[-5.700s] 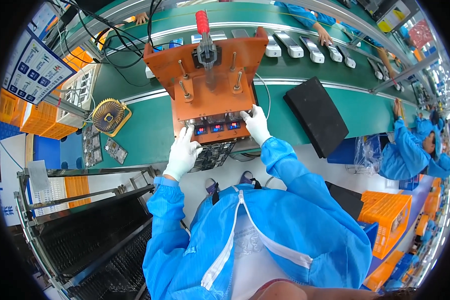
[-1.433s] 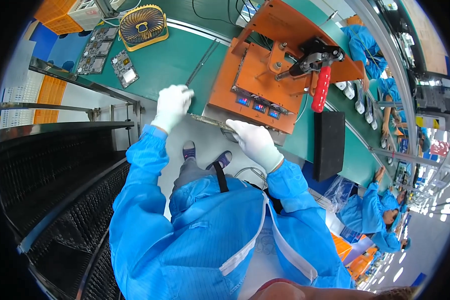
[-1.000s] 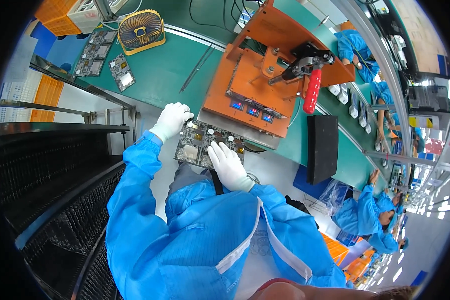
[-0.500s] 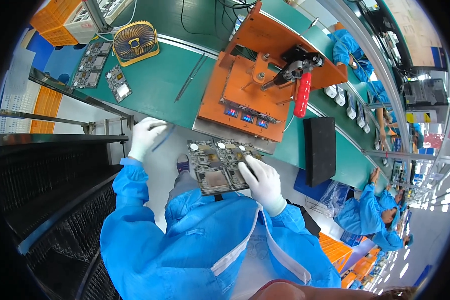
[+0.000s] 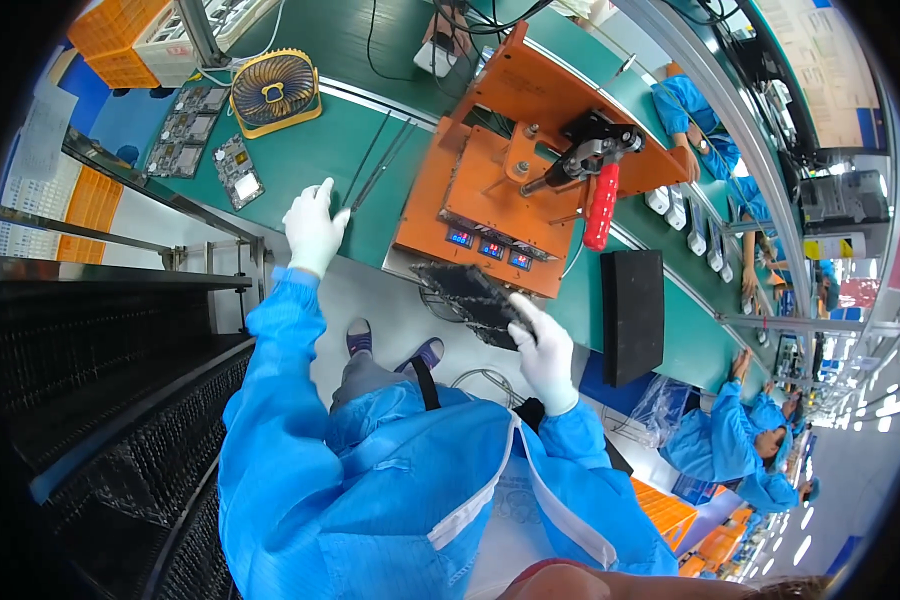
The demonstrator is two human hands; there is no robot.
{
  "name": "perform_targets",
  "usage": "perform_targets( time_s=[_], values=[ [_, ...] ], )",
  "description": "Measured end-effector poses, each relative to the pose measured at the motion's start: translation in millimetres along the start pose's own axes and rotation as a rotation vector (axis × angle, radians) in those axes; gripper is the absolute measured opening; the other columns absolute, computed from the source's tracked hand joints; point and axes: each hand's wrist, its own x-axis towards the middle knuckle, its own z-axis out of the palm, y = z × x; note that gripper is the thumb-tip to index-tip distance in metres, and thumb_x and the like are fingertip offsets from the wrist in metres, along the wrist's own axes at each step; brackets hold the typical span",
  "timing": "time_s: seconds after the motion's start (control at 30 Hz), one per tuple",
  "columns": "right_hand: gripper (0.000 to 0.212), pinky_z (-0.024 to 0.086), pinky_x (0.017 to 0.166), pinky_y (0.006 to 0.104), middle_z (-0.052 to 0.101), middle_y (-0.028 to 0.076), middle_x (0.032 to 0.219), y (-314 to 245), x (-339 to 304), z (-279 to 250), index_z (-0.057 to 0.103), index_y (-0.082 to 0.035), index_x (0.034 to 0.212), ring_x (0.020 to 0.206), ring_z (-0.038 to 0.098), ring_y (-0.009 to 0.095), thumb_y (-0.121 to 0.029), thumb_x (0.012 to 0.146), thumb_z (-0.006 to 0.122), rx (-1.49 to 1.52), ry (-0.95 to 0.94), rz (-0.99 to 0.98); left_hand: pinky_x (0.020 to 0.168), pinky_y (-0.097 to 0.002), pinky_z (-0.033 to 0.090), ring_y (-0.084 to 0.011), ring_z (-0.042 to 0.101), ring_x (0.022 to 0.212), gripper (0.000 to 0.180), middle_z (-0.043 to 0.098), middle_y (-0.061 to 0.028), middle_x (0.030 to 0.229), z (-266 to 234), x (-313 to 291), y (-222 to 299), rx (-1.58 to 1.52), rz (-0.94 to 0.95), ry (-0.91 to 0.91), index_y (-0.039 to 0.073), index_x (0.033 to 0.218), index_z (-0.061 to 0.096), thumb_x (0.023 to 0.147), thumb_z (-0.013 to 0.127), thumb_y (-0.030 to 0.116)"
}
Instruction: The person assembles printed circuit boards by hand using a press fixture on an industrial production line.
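My right hand (image 5: 543, 352), in a white glove, grips a dark circuit board (image 5: 470, 298) by its near edge and holds it tilted just below the orange test fixture (image 5: 490, 190). My left hand (image 5: 313, 226), also gloved, reaches out over the green bench with fingers spread, its fingertips beside two thin dark rods (image 5: 375, 165) lying on the mat. The fixture has a red-handled clamp lever (image 5: 600, 205) on top and small lit displays along its front edge.
A yellow desk fan (image 5: 273, 90) and several loose circuit boards (image 5: 205, 140) lie at the bench's left end. A black foam block (image 5: 636, 315) rests right of the fixture. Black mesh racks (image 5: 90, 400) stand at my left. Other workers in blue coats (image 5: 740, 450) sit at right.
My right hand kept the board and turned it on edge toward the fixture. My left hand let go of the board and moved out onto the green bench by the rods.
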Motion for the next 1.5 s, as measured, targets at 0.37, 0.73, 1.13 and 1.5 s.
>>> perform_targets(
  time_s=[0.37, 0.73, 1.13, 1.5],
  values=[
    [0.073, 0.047, 0.108, 0.0342, 0.066, 0.007, 0.136, 28.4, 123.1, -20.2, 0.055, 0.006, 0.153, 0.121, 0.059, 0.016, -0.034, 0.098, 0.08, 0.863, -0.826, 0.392, 0.112, -0.0499, 0.052, -0.0305, 0.062, 0.131, 0.05, 0.067, -0.0069, 0.137, -121.9, -56.1, 90.5, -0.048, 1.35, 0.08, 0.024, 0.136, 0.068, 0.087, 0.066, 0.014],
    [0.066, 0.051, 0.112, 0.0397, 0.067, 0.02, 0.141, -12.9, 101.7, -12.9, 0.054, -0.009, 0.159, 0.132, 0.066, 0.036, -0.033, 0.101, 0.076, 0.121, -0.765, -0.174, 0.078, -0.0427, 0.06, -0.0315, 0.076, 0.089, 0.017, 0.078, -0.0076, 0.095, -83.8, -37.8, 81.0, -0.246, 0.791, -0.33, 0.017, 0.109, 0.079, 0.097, 0.077, 0.027],
    [0.039, 0.058, 0.077, 0.0458, 0.074, 0.011, 0.095, 27.2, 88.3, 33.9, 0.07, -0.017, 0.142, 0.09, 0.074, 0.033, -0.029, 0.106, 0.064, -0.114, -0.424, -0.365, 0.077, -0.0411, 0.06, -0.0302, 0.076, 0.087, 0.02, 0.078, -0.0065, 0.095, -72.0, -31.7, 86.0, -0.222, 0.729, -0.463, 0.02, 0.114, 0.08, 0.097, 0.078, 0.03],
    [0.065, 0.062, 0.095, 0.0447, 0.066, 0.013, 0.145, -1.0, 53.6, 55.2, 0.044, -0.018, 0.164, 0.119, 0.071, 0.035, -0.023, 0.103, 0.064, -0.187, -0.628, -0.221, 0.08, -0.04, 0.059, -0.0267, 0.077, 0.096, 0.023, 0.08, -0.0039, 0.106, -66.9, -78.6, 67.0, -0.061, 0.774, -0.247, 0.02, 0.117, 0.079, 0.095, 0.075, 0.025]
  ],
)
